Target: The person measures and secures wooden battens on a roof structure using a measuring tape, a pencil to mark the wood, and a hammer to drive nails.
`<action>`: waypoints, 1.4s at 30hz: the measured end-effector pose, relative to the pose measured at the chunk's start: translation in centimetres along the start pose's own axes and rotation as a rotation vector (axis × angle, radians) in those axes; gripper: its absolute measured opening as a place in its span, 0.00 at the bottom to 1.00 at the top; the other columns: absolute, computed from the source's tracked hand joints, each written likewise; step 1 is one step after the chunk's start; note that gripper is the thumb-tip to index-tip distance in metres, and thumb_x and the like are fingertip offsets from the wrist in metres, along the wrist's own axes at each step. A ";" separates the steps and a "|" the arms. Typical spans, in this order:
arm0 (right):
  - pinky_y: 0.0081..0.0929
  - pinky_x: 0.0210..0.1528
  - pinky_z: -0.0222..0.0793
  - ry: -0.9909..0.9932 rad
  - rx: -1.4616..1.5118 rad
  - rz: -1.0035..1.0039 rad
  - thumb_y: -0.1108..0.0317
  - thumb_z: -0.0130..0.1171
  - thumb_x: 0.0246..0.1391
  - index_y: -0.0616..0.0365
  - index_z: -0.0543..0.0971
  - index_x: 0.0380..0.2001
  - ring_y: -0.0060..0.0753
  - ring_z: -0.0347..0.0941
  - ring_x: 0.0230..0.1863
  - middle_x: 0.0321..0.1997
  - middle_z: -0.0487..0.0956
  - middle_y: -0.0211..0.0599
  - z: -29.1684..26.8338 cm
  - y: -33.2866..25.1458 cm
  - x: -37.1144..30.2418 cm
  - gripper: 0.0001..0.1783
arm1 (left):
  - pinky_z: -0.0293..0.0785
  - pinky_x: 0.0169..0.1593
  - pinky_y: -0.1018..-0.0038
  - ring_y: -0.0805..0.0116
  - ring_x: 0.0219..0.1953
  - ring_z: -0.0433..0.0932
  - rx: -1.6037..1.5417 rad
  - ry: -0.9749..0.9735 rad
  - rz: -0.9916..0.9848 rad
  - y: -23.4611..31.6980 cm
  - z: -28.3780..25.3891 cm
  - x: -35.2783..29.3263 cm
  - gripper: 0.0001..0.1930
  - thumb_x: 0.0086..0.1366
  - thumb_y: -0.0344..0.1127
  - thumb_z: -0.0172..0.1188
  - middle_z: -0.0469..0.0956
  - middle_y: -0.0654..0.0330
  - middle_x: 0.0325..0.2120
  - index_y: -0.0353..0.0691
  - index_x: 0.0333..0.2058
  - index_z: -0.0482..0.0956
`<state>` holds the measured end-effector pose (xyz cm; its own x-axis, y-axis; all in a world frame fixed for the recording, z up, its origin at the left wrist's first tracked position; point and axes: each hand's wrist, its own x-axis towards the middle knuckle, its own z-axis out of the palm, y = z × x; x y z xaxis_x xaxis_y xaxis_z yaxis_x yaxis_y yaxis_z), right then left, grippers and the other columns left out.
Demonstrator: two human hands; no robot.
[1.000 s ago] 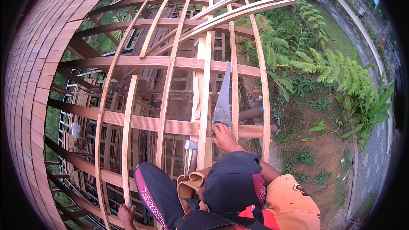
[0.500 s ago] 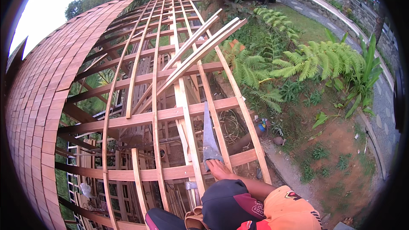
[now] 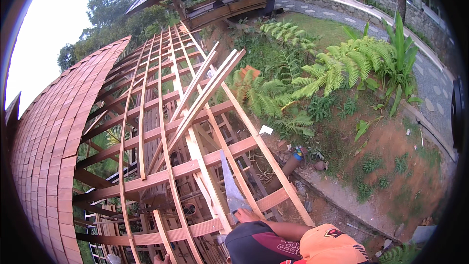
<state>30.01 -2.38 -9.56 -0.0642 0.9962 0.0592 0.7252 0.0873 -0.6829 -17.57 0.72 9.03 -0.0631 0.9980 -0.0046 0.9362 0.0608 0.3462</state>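
My right hand (image 3: 245, 215) is closed round the handle end of a handsaw (image 3: 229, 186). The saw's tapering grey blade points up and away, lying between two long battens of an open roof frame. At the lower edge, only a bit of my left hand (image 3: 159, 260) shows, its fingers against a short wooden batten (image 3: 161, 232) that crosses a rafter (image 3: 202, 227). The rest of that hand is cut off. Several loose wooden strips (image 3: 207, 95) lie slantwise over the frame ahead, their far ends sticking up. My bent knee in dark trousers is beside the right hand.
Wooden shingles (image 3: 58, 137) cover the roof on the left. Gaps between rafters open onto a lower level with stacked timber. Right of the frame's edge, ground slopes with ferns (image 3: 354, 63), a gas cylinder (image 3: 292, 163) and a stone path. A roofed pavilion (image 3: 220, 12) stands beyond.
My view has tilted up, so the frame sits lower and more of the pavilion shows. Part of my left hand has come in at the lower edge. The handsaw stays in my right hand.
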 end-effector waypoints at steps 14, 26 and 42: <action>0.43 0.55 0.68 0.135 0.509 0.045 0.56 0.54 0.62 0.61 0.69 0.49 0.56 0.73 0.55 0.52 0.72 0.56 -10.0 0.9 -6.2 0.21 | 0.76 0.45 0.49 0.37 0.44 0.80 0.113 0.024 -0.192 -4.4 7.0 1.2 0.29 0.57 0.53 0.68 0.81 0.39 0.41 0.38 0.50 0.76; 0.27 0.34 0.70 0.462 0.503 0.223 0.73 0.61 0.45 0.59 0.73 0.31 0.24 0.74 0.29 0.27 0.79 0.33 -25.5 -5.8 -6.5 0.09 | 0.75 0.49 0.52 0.36 0.45 0.79 0.038 -0.017 -0.431 6.2 -3.4 -9.8 0.23 0.56 0.45 0.64 0.81 0.34 0.37 0.28 0.41 0.78; 0.23 0.31 0.69 0.165 1.208 -0.047 0.67 0.64 0.56 0.62 0.71 0.38 0.22 0.71 0.27 0.30 0.76 0.37 -24.3 -26.0 -3.1 0.14 | 0.74 0.39 0.49 0.40 0.37 0.80 -0.046 0.172 -0.539 8.8 -3.3 -13.5 0.29 0.48 0.52 0.75 0.81 0.44 0.31 0.36 0.39 0.75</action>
<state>28.02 -7.68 25.74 0.0783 0.9879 0.1339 -0.3853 0.1538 -0.9099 -9.62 -12.27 15.29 -0.5870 0.8086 -0.0404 0.7401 0.5562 0.3780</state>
